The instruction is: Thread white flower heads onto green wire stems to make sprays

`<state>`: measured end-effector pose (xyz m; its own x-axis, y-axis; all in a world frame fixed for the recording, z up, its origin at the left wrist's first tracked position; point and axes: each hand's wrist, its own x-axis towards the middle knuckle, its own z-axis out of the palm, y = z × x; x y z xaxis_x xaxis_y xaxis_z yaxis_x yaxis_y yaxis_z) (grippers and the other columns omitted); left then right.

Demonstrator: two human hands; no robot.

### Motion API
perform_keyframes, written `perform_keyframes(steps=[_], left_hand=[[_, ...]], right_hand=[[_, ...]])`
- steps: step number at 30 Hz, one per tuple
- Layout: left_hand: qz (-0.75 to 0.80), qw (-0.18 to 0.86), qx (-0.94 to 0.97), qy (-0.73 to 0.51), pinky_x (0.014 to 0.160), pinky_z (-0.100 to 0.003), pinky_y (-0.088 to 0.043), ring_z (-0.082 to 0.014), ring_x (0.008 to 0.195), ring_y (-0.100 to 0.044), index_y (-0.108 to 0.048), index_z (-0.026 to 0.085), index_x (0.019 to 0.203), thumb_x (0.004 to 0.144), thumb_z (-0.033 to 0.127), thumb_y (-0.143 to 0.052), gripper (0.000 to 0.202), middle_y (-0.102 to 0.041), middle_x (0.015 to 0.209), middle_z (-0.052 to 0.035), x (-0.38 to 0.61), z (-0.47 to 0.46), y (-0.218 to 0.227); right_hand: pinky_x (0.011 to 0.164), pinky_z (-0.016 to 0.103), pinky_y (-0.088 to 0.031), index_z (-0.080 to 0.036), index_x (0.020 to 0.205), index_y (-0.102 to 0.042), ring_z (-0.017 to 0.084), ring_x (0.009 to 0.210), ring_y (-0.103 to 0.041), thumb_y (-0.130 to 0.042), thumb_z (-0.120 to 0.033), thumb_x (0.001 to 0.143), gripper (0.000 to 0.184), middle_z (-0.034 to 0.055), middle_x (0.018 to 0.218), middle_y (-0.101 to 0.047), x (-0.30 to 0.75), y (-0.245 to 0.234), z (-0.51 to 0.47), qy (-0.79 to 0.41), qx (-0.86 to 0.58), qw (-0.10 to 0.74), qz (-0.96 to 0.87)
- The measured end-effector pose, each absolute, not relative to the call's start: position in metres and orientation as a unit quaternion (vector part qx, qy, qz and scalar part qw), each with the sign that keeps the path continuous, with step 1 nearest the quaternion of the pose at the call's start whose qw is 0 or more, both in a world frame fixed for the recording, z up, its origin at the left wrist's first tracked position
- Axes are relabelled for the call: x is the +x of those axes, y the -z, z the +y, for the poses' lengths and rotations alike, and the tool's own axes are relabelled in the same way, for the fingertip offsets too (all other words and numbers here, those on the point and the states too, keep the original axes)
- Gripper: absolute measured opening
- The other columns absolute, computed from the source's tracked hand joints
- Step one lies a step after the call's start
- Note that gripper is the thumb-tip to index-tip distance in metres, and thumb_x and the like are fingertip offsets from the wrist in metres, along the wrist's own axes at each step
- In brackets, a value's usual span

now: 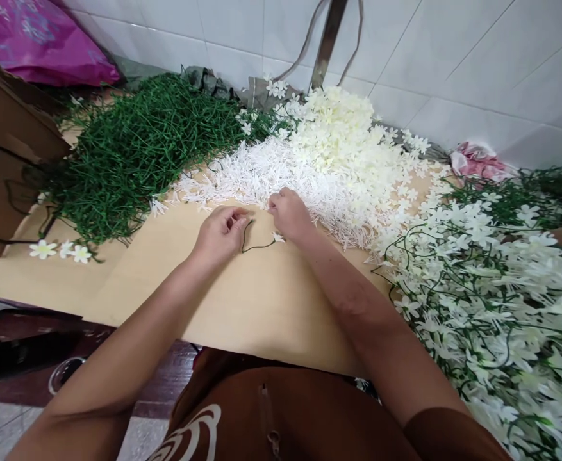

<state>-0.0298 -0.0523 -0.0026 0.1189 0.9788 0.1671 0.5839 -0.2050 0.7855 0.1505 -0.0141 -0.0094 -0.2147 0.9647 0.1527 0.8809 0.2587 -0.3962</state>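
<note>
My left hand (223,229) is closed in a pinch on a thin green artificial stem (256,246). The stem curves down and to the right over the cardboard sheet (271,294) and carries a small white flower piece (278,237) at its far end. At the near edge of a heap of thin white flower pieces (256,168), my right hand (286,211) has its fingers pressed together. What lies between those fingertips is too small or hidden to name. Behind that heap rises a pile of cream-white petals (343,131).
Green stems (150,134) are heaped at the back left, beside a cardboard box (11,147). A big mass of white flowers on stems (506,307) fills the right side. Three blossoms (60,250) lie at the left. A tiled wall (434,64) and metal post (327,45) stand behind.
</note>
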Motion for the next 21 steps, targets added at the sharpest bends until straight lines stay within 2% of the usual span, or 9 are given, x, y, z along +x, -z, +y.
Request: perform_keyframes(steps=[4,7,9,12,15,17,21], left_hand=[[0.557,0.200,0.763,-0.259,0.084,-0.033,-0.047,-0.0205,0.089,-0.061,-0.073,0.019,0.100,0.084,0.025,-0.054,0.026,-0.067,0.095,-0.0071,-0.021,-0.031,-0.012],[0.549,0.144,0.802,-0.187,0.088,-0.035,-0.046,-0.0260,0.104,-0.060,-0.073,0.019,0.108,0.083,0.022,-0.055,0.030,-0.067,0.104,-0.0101,-0.007,-0.016,-0.016],[0.536,0.132,0.822,-0.143,0.091,-0.038,-0.045,-0.0285,0.107,-0.060,-0.072,0.017,0.113,0.083,0.021,-0.056,0.034,-0.066,0.110,-0.0124,0.001,-0.010,-0.014],[0.530,0.122,0.828,-0.140,0.093,-0.039,-0.045,-0.0293,0.108,-0.059,-0.069,0.017,0.119,0.085,0.027,-0.057,0.037,-0.064,0.114,-0.0131,0.010,-0.006,-0.008],[0.522,0.120,0.829,-0.159,0.092,-0.039,-0.045,-0.0290,0.108,-0.059,-0.065,0.019,0.126,0.085,0.028,-0.056,0.042,-0.063,0.115,-0.0123,0.017,-0.005,-0.004],[0.515,0.116,0.834,-0.160,0.091,-0.039,-0.044,-0.0282,0.108,-0.059,-0.068,0.020,0.121,0.085,0.024,-0.053,0.038,-0.063,0.115,-0.0116,0.021,-0.002,-0.003],[0.537,0.141,0.811,-0.184,0.088,-0.037,-0.044,-0.0263,0.105,-0.060,-0.073,0.019,0.095,0.083,0.018,-0.053,0.023,-0.066,0.106,-0.0103,0.028,0.008,-0.005]], right_hand=[[0.086,0.039,-0.043,-0.015,0.086,-0.064,0.026,0.096,-0.051,-0.050,-0.007,0.084,0.016,0.0135,0.099,-0.059,0.156,0.009,-0.018,-0.111,-0.579,0.221,-0.777],[0.083,0.038,-0.044,-0.016,0.088,-0.063,0.024,0.089,-0.054,-0.049,-0.009,0.084,0.016,0.0115,0.096,-0.061,0.165,0.010,-0.025,-0.123,-0.586,0.268,-0.754],[0.081,0.038,-0.045,-0.015,0.093,-0.063,0.023,0.085,-0.055,-0.049,-0.009,0.083,0.018,0.0109,0.094,-0.063,0.170,0.011,-0.029,-0.141,-0.597,0.283,-0.737],[0.082,0.040,-0.046,-0.014,0.096,-0.065,0.023,0.084,-0.057,-0.050,-0.009,0.082,0.021,0.0114,0.093,-0.063,0.176,0.013,-0.032,-0.167,-0.596,0.278,-0.735],[0.081,0.039,-0.045,-0.015,0.086,-0.066,0.023,0.082,-0.056,-0.050,-0.012,0.082,0.017,0.0100,0.088,-0.061,0.180,0.014,-0.032,-0.188,-0.587,0.286,-0.733],[0.079,0.038,-0.045,-0.017,0.078,-0.064,0.021,0.081,-0.055,-0.051,-0.012,0.081,0.015,0.0073,0.083,-0.058,0.184,0.014,-0.032,-0.205,-0.582,0.320,-0.719],[0.072,0.033,-0.045,-0.019,0.072,-0.060,0.015,0.070,-0.049,-0.057,-0.015,0.077,0.007,0.0020,0.078,-0.054,0.190,0.013,-0.032,-0.271,-0.591,0.409,-0.640]])
